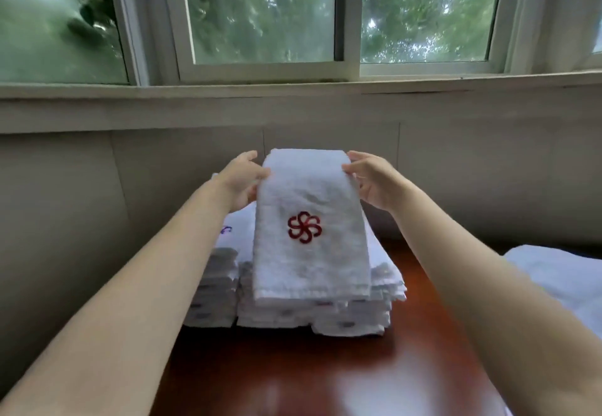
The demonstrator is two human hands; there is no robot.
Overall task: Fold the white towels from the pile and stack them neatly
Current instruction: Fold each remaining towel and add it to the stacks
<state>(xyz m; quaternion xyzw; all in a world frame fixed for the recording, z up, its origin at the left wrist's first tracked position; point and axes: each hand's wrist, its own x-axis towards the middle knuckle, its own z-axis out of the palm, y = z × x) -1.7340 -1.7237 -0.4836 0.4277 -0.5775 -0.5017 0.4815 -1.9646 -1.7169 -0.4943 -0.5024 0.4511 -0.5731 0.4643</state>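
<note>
left stack: shorter pile of folded white towels (pixel 213 291) sitting on the worktop (pixel 325 373), touching the taller pile next to it. top one shows a bit of blue/purple stitching

left hand: my left hand (pixel 242 181) is on the left edge of the folded towel near its far end, thumb on top and fingers curled under, so it's pinching the cloth, not just resting on it

folded towel: white terry towel with the red pinwheel logo (pixel 309 220), folded into a long narrow rectangle. near end is already lying on the taller stack, far end held up tilted between both hands

taller stack: the main stack of folded towels (pixel 319 311) right under it, edges a little ragged on the right side

right hand: my right hand (pixel 371 181) mirrors the left, pinching the right edge near the far end, fingers partly curled round it

unfolded pile: white cloth at the far right edge (pixel 560 278), probably the pile still to do, can't see much of it

handling: looks light, soft and floppy, zero stiffness, so anything unsupported will sag and the fold could slide open. I'd say gripping both long edges near the far end is the right spot, since that keeps the layers together

next: my guess is lower the far end flat and square it with the stack below
</note>
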